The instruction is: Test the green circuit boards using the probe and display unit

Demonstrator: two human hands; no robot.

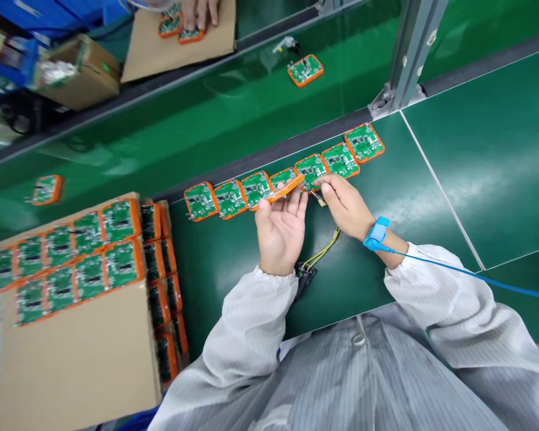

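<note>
My left hand [281, 224] is closed on an orange-framed green circuit board [286, 187], held tilted above the green bench. My right hand [345, 206] pinches a small probe tip [318, 197] with yellow wires [323, 251] that run down to a black connector [304, 276]. The tip sits just beside the held board. On that wrist is a blue grounding strap [377, 233] with a blue cord. A row of several like boards [296, 173] lies on the bench right behind both hands.
A cardboard sheet [81, 359] at the left bears several more boards, with others stacked on edge [161, 281] beside it. Single boards [305, 70] lie on the conveyor belt [184, 131]. Another person's hand [200, 13] rests on boards across it. A metal post [413, 54] stands at right.
</note>
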